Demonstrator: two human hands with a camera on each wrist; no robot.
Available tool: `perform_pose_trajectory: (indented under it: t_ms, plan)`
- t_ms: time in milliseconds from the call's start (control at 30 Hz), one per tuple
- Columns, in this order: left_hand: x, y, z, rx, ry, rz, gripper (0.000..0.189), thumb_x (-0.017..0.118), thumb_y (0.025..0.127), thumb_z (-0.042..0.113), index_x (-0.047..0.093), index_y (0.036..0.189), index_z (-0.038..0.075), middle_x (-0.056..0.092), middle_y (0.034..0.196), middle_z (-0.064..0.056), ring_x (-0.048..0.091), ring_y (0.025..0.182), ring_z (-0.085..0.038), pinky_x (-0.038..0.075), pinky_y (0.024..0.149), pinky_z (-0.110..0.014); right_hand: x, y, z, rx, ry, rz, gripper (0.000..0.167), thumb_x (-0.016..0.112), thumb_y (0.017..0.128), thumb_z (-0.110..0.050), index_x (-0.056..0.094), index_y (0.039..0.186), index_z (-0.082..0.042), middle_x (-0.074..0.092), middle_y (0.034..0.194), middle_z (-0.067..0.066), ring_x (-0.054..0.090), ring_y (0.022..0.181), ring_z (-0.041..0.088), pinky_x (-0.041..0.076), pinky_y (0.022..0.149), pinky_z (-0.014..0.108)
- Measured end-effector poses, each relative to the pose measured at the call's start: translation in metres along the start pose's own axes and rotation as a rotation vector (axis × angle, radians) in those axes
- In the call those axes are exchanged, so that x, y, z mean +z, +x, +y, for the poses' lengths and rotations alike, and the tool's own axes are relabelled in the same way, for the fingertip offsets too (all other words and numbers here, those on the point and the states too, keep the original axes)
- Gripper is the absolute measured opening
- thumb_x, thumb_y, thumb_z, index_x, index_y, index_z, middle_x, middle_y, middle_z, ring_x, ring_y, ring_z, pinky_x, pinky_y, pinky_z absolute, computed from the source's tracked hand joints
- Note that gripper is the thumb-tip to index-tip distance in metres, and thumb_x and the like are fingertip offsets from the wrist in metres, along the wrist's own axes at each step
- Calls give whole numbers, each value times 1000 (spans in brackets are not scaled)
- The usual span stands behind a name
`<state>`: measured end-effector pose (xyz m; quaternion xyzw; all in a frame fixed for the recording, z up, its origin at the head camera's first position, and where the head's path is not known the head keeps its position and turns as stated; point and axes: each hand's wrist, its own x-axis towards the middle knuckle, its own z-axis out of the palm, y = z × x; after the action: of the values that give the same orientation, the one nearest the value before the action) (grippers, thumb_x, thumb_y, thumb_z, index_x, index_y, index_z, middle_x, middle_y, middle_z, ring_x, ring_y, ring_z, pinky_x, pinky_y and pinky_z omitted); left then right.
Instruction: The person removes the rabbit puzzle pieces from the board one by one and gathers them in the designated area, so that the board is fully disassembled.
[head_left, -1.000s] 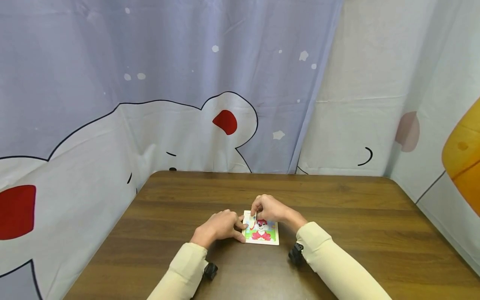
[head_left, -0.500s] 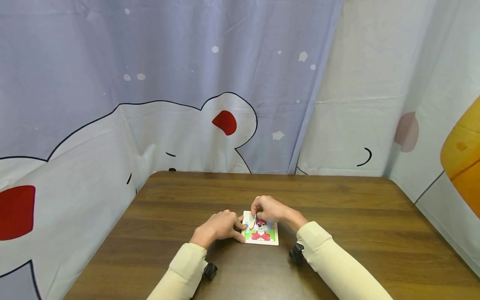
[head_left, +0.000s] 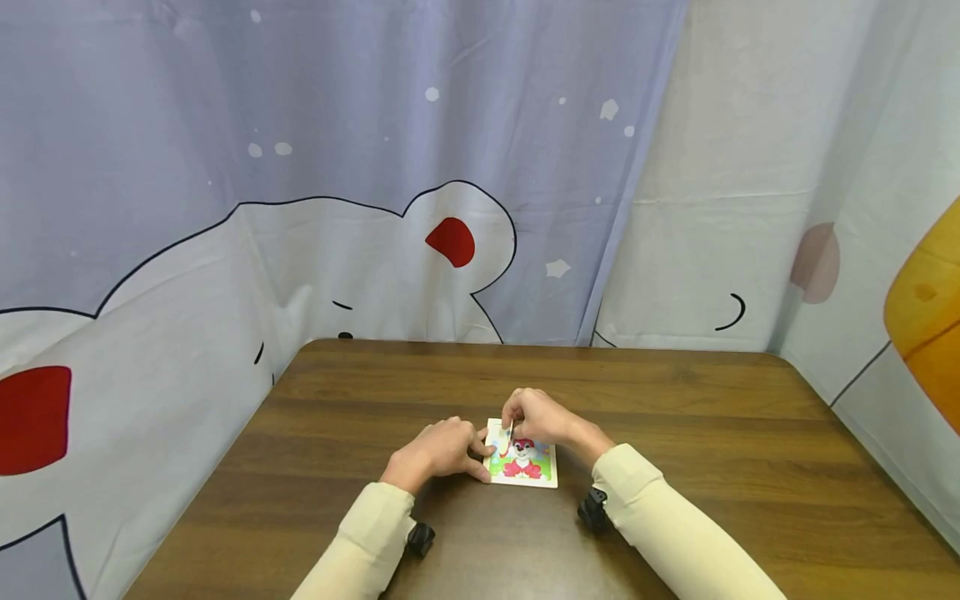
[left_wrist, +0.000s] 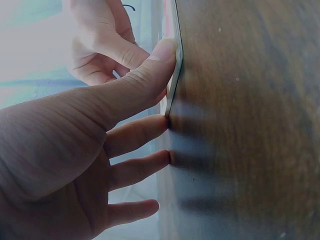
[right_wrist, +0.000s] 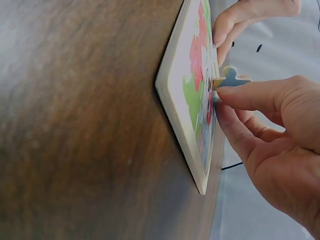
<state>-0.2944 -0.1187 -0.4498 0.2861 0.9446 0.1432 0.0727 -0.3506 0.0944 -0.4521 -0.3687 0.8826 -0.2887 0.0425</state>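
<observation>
A small square jigsaw board (head_left: 522, 482) with a pale frame and a red-and-white animal picture lies flat on the table. Along its left side rests my left hand (head_left: 441, 452), the thumb pressing the near-left corner. In the left wrist view that thumb (left_wrist: 164, 50) lies on the board's edge, and the other fingers are spread, two tips down at the board and tabletop. My right hand (head_left: 546, 418) pinches a jigsaw piece (right_wrist: 231, 79) between thumb and fingers. The piece, with a blue-grey face and a rounded knob, stands on edge at the board's surface, over the upper left of the picture.
The brown wood-grain table (head_left: 675, 467) extends around the board on every side. A printed curtain (head_left: 360, 275) hangs behind the table's far edge and along both sides. Black wrist devices (head_left: 422, 540) sit below both cream sleeves.
Both hands stay in nearly the same place. The jigsaw piece in the right fingers has changed its tilt slightly over the board.
</observation>
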Motion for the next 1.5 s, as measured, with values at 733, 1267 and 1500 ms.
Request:
perform_pose_trajectory:
  t_ms: [733, 1267, 1500]
  plan:
    - [1, 0, 0, 0, 9, 5, 48, 83, 75, 48, 77, 116, 24, 61, 136, -1, 64, 111, -30, 55, 76, -42, -5, 1, 3, 28, 167, -24, 5, 72, 89, -4, 74, 93, -7, 69, 82, -6, 59, 74, 5, 50, 71, 26]
    - [1, 2, -1, -13, 5, 0, 50, 83, 74, 49, 77, 116, 24, 60, 136, -1, 64, 112, -30, 55, 77, -42, -13, -2, 13, 98, 405, 85, 25, 75, 85, 2, 69, 110, 3, 69, 83, 6, 62, 71, 13, 54, 63, 29]
    - [1, 2, -1, -11, -1, -1, 50, 83, 74, 49, 77, 117, 23, 62, 134, -2, 64, 113, -28, 55, 78, -41, -18, -6, 15, 148, 589, 127, 28, 74, 86, 5, 67, 113, 7, 73, 87, 18, 71, 75, 27, 59, 70, 48]
